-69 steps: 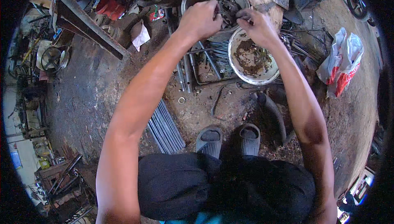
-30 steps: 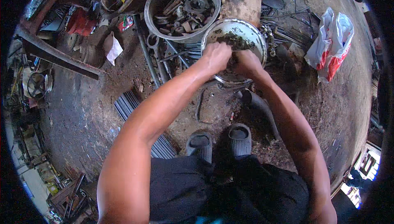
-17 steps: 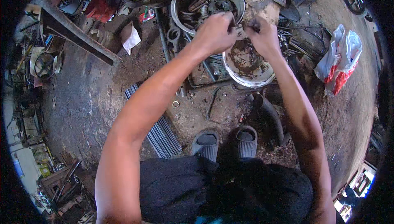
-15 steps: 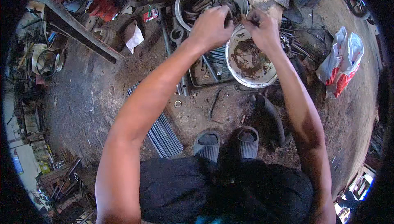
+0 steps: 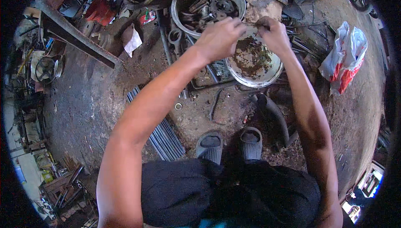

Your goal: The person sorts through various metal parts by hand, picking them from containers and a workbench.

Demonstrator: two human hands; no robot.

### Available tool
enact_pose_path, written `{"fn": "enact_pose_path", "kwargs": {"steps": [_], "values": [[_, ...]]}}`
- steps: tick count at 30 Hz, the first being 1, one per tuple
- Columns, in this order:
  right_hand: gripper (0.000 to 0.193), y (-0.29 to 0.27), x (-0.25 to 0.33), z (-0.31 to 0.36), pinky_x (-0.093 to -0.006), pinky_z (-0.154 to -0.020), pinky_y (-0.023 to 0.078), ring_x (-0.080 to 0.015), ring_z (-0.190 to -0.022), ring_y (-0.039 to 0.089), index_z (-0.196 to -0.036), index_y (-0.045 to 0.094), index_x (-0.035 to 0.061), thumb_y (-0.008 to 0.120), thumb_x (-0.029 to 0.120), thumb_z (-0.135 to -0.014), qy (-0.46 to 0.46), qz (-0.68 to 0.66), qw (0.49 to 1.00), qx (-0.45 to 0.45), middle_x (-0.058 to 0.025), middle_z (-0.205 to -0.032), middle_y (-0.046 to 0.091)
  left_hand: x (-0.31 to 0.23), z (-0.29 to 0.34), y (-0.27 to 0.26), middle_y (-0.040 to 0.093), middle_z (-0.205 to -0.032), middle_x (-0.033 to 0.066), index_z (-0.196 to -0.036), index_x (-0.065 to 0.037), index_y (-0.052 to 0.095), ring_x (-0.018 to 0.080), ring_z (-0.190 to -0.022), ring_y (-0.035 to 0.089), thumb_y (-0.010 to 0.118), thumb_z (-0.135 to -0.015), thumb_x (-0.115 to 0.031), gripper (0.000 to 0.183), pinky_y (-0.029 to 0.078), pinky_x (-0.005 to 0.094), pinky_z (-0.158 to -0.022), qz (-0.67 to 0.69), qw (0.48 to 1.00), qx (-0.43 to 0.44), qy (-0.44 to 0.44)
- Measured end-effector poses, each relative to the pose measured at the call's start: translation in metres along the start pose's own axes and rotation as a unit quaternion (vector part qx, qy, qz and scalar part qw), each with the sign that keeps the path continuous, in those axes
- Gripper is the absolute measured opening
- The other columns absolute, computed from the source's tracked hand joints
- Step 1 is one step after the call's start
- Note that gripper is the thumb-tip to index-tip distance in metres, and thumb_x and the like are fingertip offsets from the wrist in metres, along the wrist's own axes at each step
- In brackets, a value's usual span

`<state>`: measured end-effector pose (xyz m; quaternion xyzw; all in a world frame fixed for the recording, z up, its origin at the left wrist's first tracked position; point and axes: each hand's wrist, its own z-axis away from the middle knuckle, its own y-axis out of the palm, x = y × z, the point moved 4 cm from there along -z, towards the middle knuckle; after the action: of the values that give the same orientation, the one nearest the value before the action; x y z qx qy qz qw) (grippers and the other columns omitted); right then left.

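Note:
My left hand (image 5: 222,38) is over the near right rim of a metal basin (image 5: 176,15) full of dark, greasy metal parts (image 5: 215,8). Its fingers are curled together and slightly blurred; what they hold, if anything, is hidden. Just to the right, my right hand (image 5: 273,35) is closed in a pinch above the far right rim of a white bowl (image 5: 255,83). A thin dark line shows between the two hands, too small to name. Brown, crumbly dirt (image 5: 250,56) coats the inside of the bowl.
A bundle of metal rods (image 5: 165,138) lies on the floor by my left forearm, near a small ring (image 5: 178,106). A curved dark pipe (image 5: 276,117) lies right of my sandals (image 5: 209,146). A plastic bag (image 5: 344,56) stands far right; a steel beam (image 5: 79,42) crosses the upper left.
My left hand has moved slightly down, uncovering more of the parts in the basin. My right hand has shifted slightly and stays pinched. The whole view has shifted a little.

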<state>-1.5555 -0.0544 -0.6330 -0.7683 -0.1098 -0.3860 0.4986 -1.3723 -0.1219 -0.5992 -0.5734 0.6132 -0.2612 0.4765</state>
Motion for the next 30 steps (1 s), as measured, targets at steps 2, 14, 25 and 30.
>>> {"fn": "enact_pose_path", "kwargs": {"steps": [2,14,25,30], "values": [[0.023,-0.001,-0.015,-0.001,-0.0432,-0.082,0.052,-0.0405,-0.092,0.067,-0.099,0.070,0.0033,0.063,0.015,-0.080,0.015,0.020,0.999,0.028,-0.0253,-0.092,0.068,-0.007,-0.002,0.021,0.061,-0.103,0.0155,-0.108,-0.002,0.060,0.0364,-0.100,0.060,0.061,-0.074,-0.001,0.034,0.052,0.0459,-0.084,0.017,0.999,0.020,0.045],[0.026,0.005,-0.059,0.040,-0.0504,-0.084,0.053,-0.0431,-0.092,0.066,-0.096,0.072,0.0025,0.058,0.013,-0.077,0.125,0.216,0.955,0.157,-0.0293,-0.093,0.067,-0.003,-0.011,0.122,0.063,-0.099,0.0204,-0.102,0.001,0.061,0.0406,-0.093,0.064,0.057,-0.076,-0.001,0.027,0.053,0.0500,-0.081,0.043,0.985,0.149,-0.079],[0.016,0.034,-0.070,0.056,-0.0492,-0.065,0.056,-0.0400,-0.074,0.069,-0.083,0.070,0.0041,0.056,0.011,-0.080,0.000,0.293,0.946,0.137,-0.0219,-0.079,0.068,0.008,-0.024,0.150,0.065,-0.100,0.0170,-0.105,-0.003,0.063,0.0377,-0.092,0.065,0.057,-0.075,-0.001,0.030,0.055,0.0472,-0.078,0.002,0.995,0.099,0.001],[0.013,0.045,-0.068,0.065,-0.0477,-0.063,0.056,-0.0381,-0.075,0.070,-0.080,0.069,0.0055,0.059,0.013,-0.079,-0.024,0.311,0.940,0.138,-0.0186,-0.080,0.069,0.011,-0.023,0.164,0.067,-0.097,0.0174,-0.103,-0.005,0.064,0.0387,-0.091,0.066,0.055,-0.079,-0.003,0.025,0.056,0.0483,-0.076,0.001,0.985,0.171,-0.022]]}}
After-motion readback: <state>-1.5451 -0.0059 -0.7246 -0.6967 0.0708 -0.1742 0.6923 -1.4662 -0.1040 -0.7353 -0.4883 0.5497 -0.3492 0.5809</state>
